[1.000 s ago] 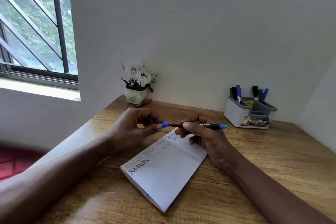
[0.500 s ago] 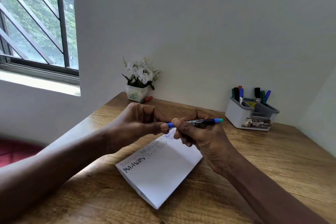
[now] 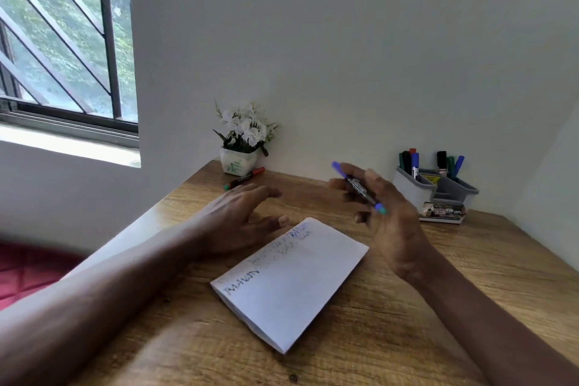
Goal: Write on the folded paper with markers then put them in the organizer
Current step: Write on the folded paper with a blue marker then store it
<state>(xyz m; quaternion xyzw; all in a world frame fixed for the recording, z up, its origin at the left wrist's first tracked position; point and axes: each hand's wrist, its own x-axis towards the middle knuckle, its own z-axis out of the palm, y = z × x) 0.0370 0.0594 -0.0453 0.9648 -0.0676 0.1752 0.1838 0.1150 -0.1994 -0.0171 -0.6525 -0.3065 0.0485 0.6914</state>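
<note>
Left forearm sweeps in from the lower left of the frame, angling up toward centre. Left hand (image 3: 241, 216) sits just left of centre, palm down, fingers spread loose and open, thumb tip pointing right, nothing in its grasp. Right forearm climbs from the lower right corner. Right hand (image 3: 383, 210) is raised right of centre, back of the hand toward the camera, fingers curled and pinching a marker (image 3: 358, 187) that slants from upper left to lower right. The two hands are apart.
</note>
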